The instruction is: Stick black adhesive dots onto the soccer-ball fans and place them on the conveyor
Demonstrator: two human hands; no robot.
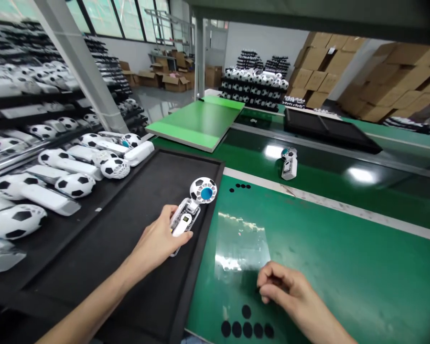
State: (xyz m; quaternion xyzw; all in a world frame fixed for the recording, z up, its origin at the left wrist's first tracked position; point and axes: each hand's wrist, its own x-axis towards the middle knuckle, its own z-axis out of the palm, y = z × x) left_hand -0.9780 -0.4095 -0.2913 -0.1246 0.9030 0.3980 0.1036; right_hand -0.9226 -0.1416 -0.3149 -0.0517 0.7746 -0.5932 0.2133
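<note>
My left hand (161,234) is closed around the handle of a small handheld fan (203,190), above the right side of a black tray (129,267). The fan has a football-patterned head with a blue centre, and a clear-and-white handle with a small dark window. My right hand (281,286) is pinched over the green table, with a small dark edge showing at its fingertips. Beside it lies a clear plastic sheet (241,243). Several round black stickers (247,329) sit on the near table edge, and smaller black dots (242,186) lie beyond the sheet.
Football-patterned fans (75,185) fill the left side in rows. Another fan (289,165) lies on the dark green belt (322,177) beyond a pale rail. A light green board (200,122), a second black tray (329,126) and stacked cartons (315,67) stand farther back.
</note>
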